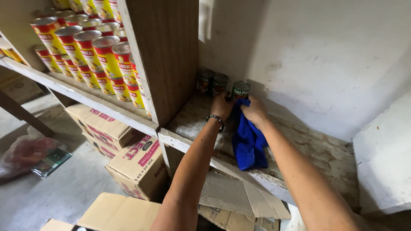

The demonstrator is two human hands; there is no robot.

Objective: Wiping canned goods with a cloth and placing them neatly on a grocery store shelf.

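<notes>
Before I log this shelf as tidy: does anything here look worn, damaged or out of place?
Yes. The shelf board under the hands is badly worn, its surface peeling and blotchy. Flattened, torn cardboard lies loose below it. The left hand and right hand, holding a blue cloth, are at three green cans.

On the upper left shelf I see stacked rows of tall cans (100,57) with red-and-yellow labels and silver tops. Three small cans (219,84) with dark green and red labels stand at the back of the worn shelf by the wall, the right one just beside my hands. Below the shelves sit brown cardboard boxes (137,160) with red print, one bearing a round dark label, and a bag (30,156) lies on the floor at left.
</notes>
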